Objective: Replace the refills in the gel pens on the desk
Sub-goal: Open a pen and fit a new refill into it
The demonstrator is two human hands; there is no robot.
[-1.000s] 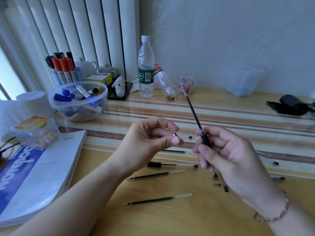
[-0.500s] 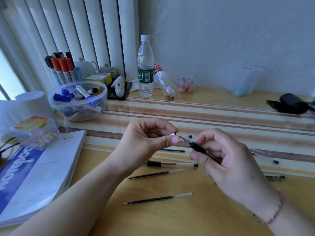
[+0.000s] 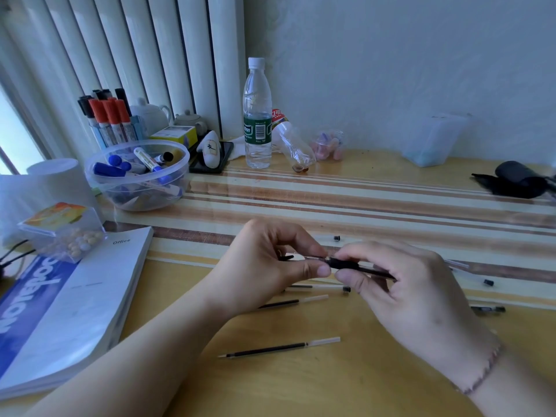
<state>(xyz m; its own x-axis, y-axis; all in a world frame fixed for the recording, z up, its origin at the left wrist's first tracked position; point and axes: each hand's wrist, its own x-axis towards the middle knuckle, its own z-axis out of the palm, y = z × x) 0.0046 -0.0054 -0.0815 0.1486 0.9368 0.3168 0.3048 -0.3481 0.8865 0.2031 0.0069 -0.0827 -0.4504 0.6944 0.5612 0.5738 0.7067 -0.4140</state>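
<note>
Fingers (image 3: 346, 278) of the right hand (image 3: 421, 299) pinch the slim black gel pen (image 3: 346, 263); the left hand (image 3: 264, 263) pinches its small tip piece, which may slip, cross-thread, or drop.

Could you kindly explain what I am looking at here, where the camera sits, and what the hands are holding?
There is no machine: a person wears one camera on the head, looking down at a wooden desk. The left hand and right hand meet over it, both pinching a black gel pen, seemingly fitting its tip. Loose refills lie nearer the person. Farther back stand a water bottle and a clear bowl of markers; a book lies to the left.
</note>
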